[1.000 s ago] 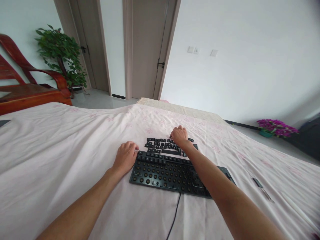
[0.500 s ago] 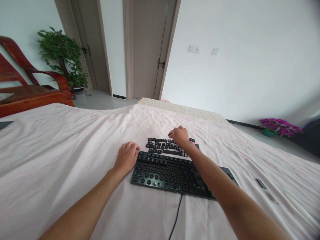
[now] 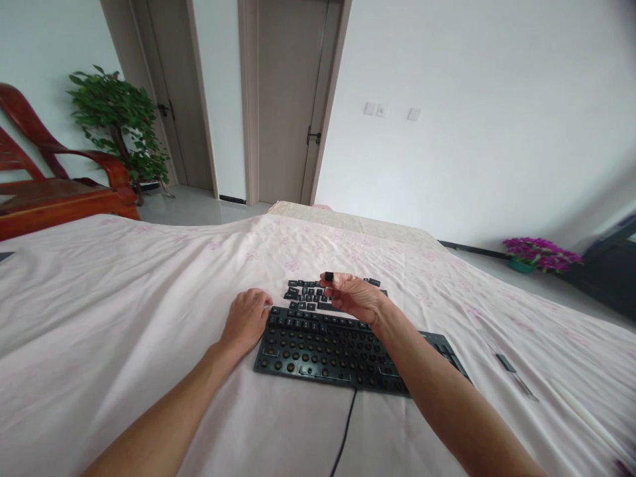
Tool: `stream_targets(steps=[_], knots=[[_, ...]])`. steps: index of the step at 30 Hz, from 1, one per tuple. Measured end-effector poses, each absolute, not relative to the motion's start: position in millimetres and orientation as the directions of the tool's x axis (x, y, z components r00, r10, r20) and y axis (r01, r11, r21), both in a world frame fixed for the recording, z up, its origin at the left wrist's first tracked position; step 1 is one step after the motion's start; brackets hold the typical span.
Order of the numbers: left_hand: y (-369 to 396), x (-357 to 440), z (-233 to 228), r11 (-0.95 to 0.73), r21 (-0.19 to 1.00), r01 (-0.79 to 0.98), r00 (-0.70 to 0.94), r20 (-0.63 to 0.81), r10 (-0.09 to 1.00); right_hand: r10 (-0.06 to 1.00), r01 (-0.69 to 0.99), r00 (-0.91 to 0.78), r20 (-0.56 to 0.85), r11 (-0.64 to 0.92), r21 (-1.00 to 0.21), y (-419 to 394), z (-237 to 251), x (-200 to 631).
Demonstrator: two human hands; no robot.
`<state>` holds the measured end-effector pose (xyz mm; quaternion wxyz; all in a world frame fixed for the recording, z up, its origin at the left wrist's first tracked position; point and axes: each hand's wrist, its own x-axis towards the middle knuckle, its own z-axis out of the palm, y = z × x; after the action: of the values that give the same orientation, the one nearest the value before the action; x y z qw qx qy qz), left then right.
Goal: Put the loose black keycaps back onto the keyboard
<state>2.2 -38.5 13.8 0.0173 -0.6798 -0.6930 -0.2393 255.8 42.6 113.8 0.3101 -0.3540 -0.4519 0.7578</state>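
Observation:
A black keyboard (image 3: pixel 308 361) lies on the cloth with most of its keycaps off and rows of round switch spots showing. Some caps remain in its upper left rows. My left hand (image 3: pixel 247 317) is closed at its upper left corner, fingers curled against the edge. Raised over the far side of the keyboard, my right hand (image 3: pixel 355 296) pinches one black keycap (image 3: pixel 328 276) between thumb and fingers. Loose keycaps (image 3: pixel 303 297) lie in rows just beyond the keyboard, partly hidden by my right hand.
A small tool with a dark handle and wire end (image 3: pixel 505 362) lies at right. The keyboard cable (image 3: pixel 346 430) runs toward me over the pale cloth (image 3: pixel 209 265). Farther off stand a wooden chair (image 3: pixel 114 169), a green plant (image 3: pixel 116 126) and purple flowers (image 3: pixel 539 254).
My right hand has lifted and turned, bringing the keycap left and nearer from the loose rows. My left hand stays at the keyboard's corner. The whole view has shifted slightly.

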Motion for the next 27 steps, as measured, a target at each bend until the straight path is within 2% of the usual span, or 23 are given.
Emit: stream_targets(steps=[6, 9, 11, 14, 15, 17, 20, 23, 27], knots=[[-39, 3, 15, -0.046, 0.317, 0.947, -0.073, 0.354, 0.932, 0.759, -0.18, -0.599, -0.254, -0.437, -0.881, 29, 122, 259], [-39, 3, 15, -0.048, 0.322, 0.945, -0.074, 0.356, 0.932, 0.783, -0.158, -0.574, -0.238, -0.391, -0.907, 25, 123, 260], [-39, 2, 14, -0.048, 0.316, 0.947, -0.072, 0.355, 0.932, 0.825, -0.088, -0.529, -0.199, -0.287, -0.954, 23, 120, 262], [-39, 2, 14, -0.044, 0.304, 0.952, -0.068, 0.35, 0.934, 0.889, 0.173, -0.451, -0.083, -0.004, -0.985, 21, 111, 270], [-39, 1, 13, -0.038, 0.302, 0.953, -0.072, 0.346, 0.936, 0.898, 0.291, -0.438, -0.029, 0.111, -0.95, 19, 107, 273], [-38, 1, 13, -0.032, 0.297, 0.954, -0.074, 0.34, 0.938, 0.895, 0.508, -0.439, 0.072, 0.314, -0.802, 15, 99, 282], [-38, 1, 12, -0.04, 0.29, 0.956, -0.065, 0.343, 0.937, 0.866, 0.711, -0.482, 0.132, 0.475, -0.519, 4, 90, 293], [-38, 0, 12, -0.042, 0.286, 0.957, -0.064, 0.35, 0.935, 0.831, 0.771, -0.535, 0.154, 0.555, -0.312, -8, 86, 296], [-39, 1, 12, -0.041, 0.281, 0.959, -0.063, 0.353, 0.934, 0.788, 0.781, -0.593, 0.165, 0.613, -0.121, -20, 84, 290]])
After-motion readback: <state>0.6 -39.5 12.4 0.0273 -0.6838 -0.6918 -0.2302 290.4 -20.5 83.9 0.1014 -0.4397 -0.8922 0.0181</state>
